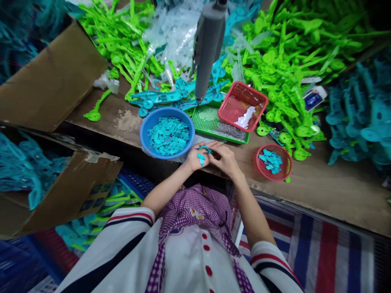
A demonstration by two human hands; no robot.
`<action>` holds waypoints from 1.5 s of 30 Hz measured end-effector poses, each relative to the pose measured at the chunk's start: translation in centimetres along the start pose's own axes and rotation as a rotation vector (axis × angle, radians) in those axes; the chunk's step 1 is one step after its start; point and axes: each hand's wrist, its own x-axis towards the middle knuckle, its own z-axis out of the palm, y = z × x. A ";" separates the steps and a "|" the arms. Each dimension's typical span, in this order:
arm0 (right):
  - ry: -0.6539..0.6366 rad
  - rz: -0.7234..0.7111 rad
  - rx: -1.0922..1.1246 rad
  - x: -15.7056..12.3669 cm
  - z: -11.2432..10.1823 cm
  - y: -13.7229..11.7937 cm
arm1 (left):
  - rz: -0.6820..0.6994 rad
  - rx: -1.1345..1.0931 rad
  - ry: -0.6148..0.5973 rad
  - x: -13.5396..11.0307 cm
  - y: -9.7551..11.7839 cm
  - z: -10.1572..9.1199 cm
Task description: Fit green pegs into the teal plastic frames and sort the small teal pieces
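My left hand (193, 160) is turned palm up at the table's front edge, fingers extended, carrying a few small flat turquoise plastic pieces (200, 159). Beside it, my right hand (226, 161) has thumb and fingertips pinched at a thin dark turquoise piece (208, 149) above the left fingers. To the left of my hands, a blue basin (144, 138) holds a heap of similar turquoise pieces (169, 136). On the right stands a round red basket (286, 173) with more turquoise pieces (271, 161).
A grey powered screwdriver (208, 53) hangs upright over the table. Behind my hands lie a green tray (207, 120) and a square red basket (230, 109) holding white bits. Bright green parts (284, 61) pile up at the back. Open cardboard boxes (70, 187) stand at left.
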 end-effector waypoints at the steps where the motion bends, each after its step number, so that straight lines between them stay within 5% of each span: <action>1: 0.005 0.000 -0.052 0.1 0.2 -0.4 | -0.006 0.002 -0.003 0.0 0.0 0.0; 6: -0.020 0.041 -0.258 0.9 1.0 -2.3 | 0.005 -0.022 0.054 -0.1 0.1 0.5; 11: 0.042 0.081 -0.191 1.2 1.3 -1.9 | 0.048 -0.054 0.126 0.0 0.1 1.0; 15: 0.188 0.172 0.135 1.0 1.5 -0.7 | 0.043 -0.062 0.115 0.2 -0.2 0.8; 20: 0.389 0.481 0.858 0.9 1.5 0.4 | 0.021 -0.076 0.000 -0.1 -0.4 0.5; 28: 0.316 0.687 1.660 0.9 -1.1 1.4 | 0.027 -0.070 -0.046 -0.3 -0.2 0.5; 45: 0.275 0.810 1.884 0.7 -1.5 1.8 | -0.008 -0.069 -0.071 0.1 0.0 -0.1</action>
